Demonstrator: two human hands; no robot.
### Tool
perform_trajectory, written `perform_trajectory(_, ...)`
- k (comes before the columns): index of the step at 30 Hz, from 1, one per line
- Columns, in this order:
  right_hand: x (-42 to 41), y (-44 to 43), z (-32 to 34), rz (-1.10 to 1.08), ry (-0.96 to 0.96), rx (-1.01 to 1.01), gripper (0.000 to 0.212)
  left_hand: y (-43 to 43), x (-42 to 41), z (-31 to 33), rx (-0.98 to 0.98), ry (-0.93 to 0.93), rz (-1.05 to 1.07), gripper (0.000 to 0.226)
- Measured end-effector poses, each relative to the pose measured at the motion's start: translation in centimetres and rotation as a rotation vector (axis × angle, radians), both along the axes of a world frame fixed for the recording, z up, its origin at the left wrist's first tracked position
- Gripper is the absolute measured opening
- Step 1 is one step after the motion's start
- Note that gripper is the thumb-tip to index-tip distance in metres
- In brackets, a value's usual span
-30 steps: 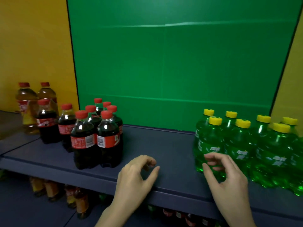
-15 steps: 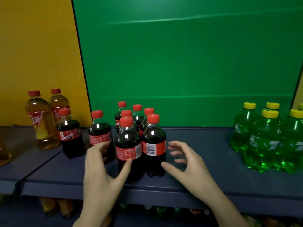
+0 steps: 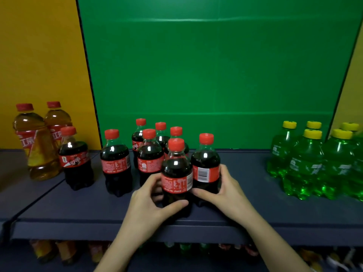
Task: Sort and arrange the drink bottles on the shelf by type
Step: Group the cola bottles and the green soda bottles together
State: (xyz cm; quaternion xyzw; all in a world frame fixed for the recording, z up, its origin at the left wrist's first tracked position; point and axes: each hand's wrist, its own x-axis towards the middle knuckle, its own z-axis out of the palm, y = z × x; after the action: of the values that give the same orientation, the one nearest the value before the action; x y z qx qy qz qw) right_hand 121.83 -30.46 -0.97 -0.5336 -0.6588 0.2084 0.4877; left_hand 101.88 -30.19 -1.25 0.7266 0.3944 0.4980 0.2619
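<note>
Several cola bottles with red caps stand in a cluster mid-shelf. My left hand [image 3: 151, 201] wraps around the front cola bottle [image 3: 176, 173], thumb across its lower front. My right hand [image 3: 222, 191] grips the cola bottle beside it [image 3: 205, 165], fingers curled round its right side. Two more cola bottles [image 3: 115, 163] stand apart to the left, the leftmost one [image 3: 75, 160] close to two amber tea bottles [image 3: 37, 150]. Several green soda bottles with yellow caps [image 3: 306, 163] are grouped at the right.
The dark blue shelf board [image 3: 78, 209] has bare room between the cola cluster and the green bottles. A green back panel [image 3: 216, 75] stands behind, yellow panels at both sides. More bottles sit blurred on a lower shelf [image 3: 59, 250].
Both hands went from the shelf's front edge near the green bottles leftward to the cola cluster. They now clasp the two front cola bottles.
</note>
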Motion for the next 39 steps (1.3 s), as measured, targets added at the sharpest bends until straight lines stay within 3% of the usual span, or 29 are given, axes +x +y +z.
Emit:
perform_trajectory(8, 5.2, 3.0, 0.0, -0.225, -0.162, -0.001, 0.062, 3.6, 6.3, 0.6, 0.041, 0.119, -0.058, 0.059)
perform_trajectory(14, 6.2, 5.0, 0.7, -0.176, 0.023, -0.148, 0.064, 5.9, 9.4, 0.9, 0.044, 0.226, -0.019, 0.060)
perform_trajectory(18, 6.9, 5.2, 1.1, -0.064, 0.042, -0.256, 0.070, 7.3, 10.7, 0.7, -0.015, 0.195, 0.022, 0.063)
perform_trajectory(23, 7.1, 6.2, 1.0, -0.150, -0.169, -0.153, 0.072, 8.7, 11.7, 0.7, -0.049, 0.196, 0.121, 0.071)
perform_trajectory(26, 7.0, 6.8, 0.8, -0.173, -0.223, -0.095, 0.072, 9.3, 11.8, 0.9, -0.107, 0.117, 0.062, 0.074)
perform_trajectory(32, 7.5, 7.2, 0.3, -0.067, -0.020, -0.173, 0.070, 9.8, 11.2, 0.9, -0.239, -0.036, -0.103, 0.058)
perform_trajectory(36, 7.6, 7.1, 0.2, -0.070, -0.024, -0.133, 0.067, 10.1, 11.6, 0.6, -0.158, -0.025, 0.003, 0.073)
perform_trajectory(39, 7.6, 6.9, 0.1, -0.075, -0.036, -0.124, 0.068, 9.8, 11.6, 0.9, -0.272, -0.085, -0.089, 0.072)
